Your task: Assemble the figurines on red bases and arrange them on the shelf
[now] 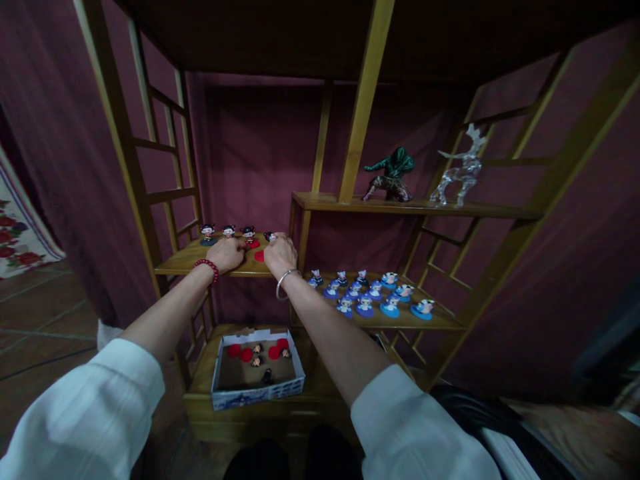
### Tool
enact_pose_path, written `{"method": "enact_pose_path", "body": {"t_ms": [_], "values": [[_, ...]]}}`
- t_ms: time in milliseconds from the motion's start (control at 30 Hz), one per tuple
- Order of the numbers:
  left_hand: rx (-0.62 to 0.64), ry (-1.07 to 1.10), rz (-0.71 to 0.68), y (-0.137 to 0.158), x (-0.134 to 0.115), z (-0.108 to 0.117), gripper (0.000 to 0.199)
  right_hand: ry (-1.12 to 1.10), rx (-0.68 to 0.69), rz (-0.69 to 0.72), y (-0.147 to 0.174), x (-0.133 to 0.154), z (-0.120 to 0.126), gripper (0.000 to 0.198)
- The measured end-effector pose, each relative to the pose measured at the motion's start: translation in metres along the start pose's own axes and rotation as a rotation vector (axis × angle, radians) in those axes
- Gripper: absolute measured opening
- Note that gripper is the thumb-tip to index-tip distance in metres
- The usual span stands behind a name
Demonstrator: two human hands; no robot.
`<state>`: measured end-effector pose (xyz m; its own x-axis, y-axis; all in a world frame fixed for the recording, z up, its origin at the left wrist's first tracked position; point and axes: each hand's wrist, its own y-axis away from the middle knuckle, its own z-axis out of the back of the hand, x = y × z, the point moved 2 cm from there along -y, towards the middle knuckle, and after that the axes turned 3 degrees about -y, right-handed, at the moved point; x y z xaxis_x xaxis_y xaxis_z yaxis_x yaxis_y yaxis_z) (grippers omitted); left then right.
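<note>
Left hand [227, 254], with a red bead bracelet at its wrist, lies curled, knuckles up, on the shelf [175, 263]; whether it holds anything cannot be told. Right hand [280, 255], with a silver bangle, rests just beside it, fingers bent over a small figurine [270, 237] on a red base. More red-based figurines [228, 231] line up behind. Blue figurines [365, 305] crowd the lower right shelf. Below, an open box [295, 385] holds a few figurines and red discs.

A dark maroon curtain [260, 153] hangs behind a wooden shelf unit [360, 100] with stepped boards and ladder-like sides. The floor [45, 313] has brown tiles. At the far left hangs a white cloth with red flowers [17, 237]. The light is dim.
</note>
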<state>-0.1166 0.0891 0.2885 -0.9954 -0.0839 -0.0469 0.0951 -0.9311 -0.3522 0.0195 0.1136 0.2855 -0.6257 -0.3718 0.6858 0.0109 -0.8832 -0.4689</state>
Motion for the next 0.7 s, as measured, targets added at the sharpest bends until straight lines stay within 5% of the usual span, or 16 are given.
{"method": "enact_pose_path", "body": {"t_ms": [700], "values": [[-0.009, 0.065, 0.061, -0.0033, -0.0028, 0.0027, 0.038, 0.008, 0.012, 0.010, 0.0016, 0.0016, 0.0022, 0.029]]}}
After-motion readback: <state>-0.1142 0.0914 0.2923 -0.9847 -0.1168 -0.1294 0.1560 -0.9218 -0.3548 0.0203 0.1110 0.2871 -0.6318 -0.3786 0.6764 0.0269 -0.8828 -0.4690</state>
